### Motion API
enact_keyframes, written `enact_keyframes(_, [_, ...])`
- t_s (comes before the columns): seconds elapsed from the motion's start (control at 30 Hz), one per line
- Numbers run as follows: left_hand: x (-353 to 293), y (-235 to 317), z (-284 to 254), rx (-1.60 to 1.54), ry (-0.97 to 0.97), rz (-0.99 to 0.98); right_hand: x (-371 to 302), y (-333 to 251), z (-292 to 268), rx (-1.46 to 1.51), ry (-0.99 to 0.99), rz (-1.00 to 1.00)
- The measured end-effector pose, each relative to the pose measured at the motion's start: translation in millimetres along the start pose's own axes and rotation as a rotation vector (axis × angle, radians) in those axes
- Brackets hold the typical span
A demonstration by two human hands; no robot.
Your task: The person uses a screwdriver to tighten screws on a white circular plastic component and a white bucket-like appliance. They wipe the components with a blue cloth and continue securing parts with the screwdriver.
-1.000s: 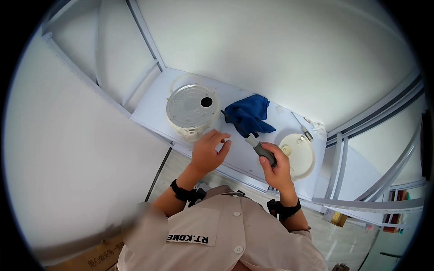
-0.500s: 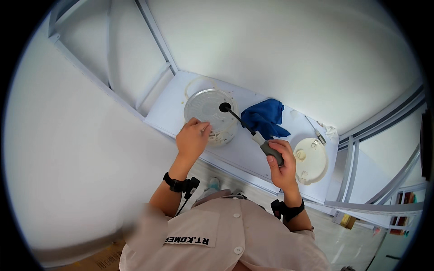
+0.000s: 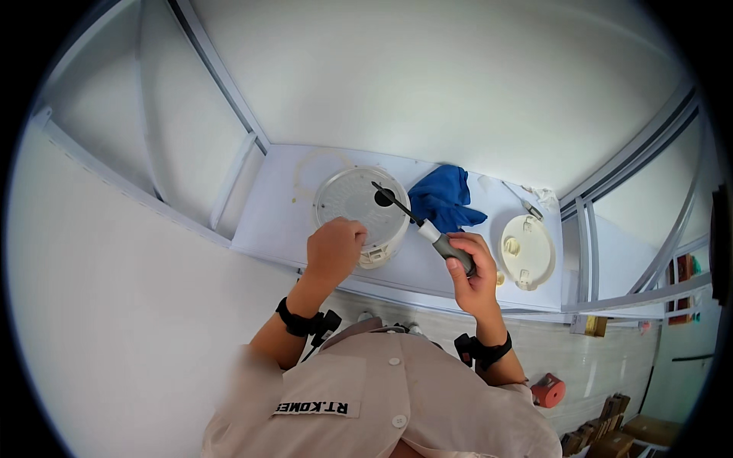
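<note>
Right hand (image 3: 472,269) in closed grip around screwdriver (image 3: 427,229); left hand (image 3: 334,248) clasped over round white appliance (image 3: 359,206) rim.

A single head-worn fisheye camera looks steeply down from above the person's chest, facing a white table (image 3: 290,221) set just ahead. Near, at the lower edge, forearms rise into frame; far, a white wall curves across the top. Straight rails bend toward the rim.
</note>
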State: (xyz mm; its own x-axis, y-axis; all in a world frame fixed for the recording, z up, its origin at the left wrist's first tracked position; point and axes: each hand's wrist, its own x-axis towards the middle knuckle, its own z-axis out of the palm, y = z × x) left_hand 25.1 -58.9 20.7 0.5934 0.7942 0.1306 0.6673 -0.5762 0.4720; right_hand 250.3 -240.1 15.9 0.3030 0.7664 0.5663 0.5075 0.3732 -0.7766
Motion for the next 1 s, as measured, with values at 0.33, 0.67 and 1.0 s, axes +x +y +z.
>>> enact_keyframes(0.33, [10.4,-35.3,-16.3,-0.493,0.098,0.222,-15.9,-7.9,37.3,0.138,0.235,0.167])
enact_keyframes(0.67, [7.6,-58.7,-20.2,-0.715,0.179,0.323,-9.7,-23.6,50.9,0.067,0.168,0.070])
enact_keyframes(1.0, [1.6,-78.0,-34.3,-0.695,0.223,0.380,6.6,-37.0,53.9,-0.002,0.149,0.049])
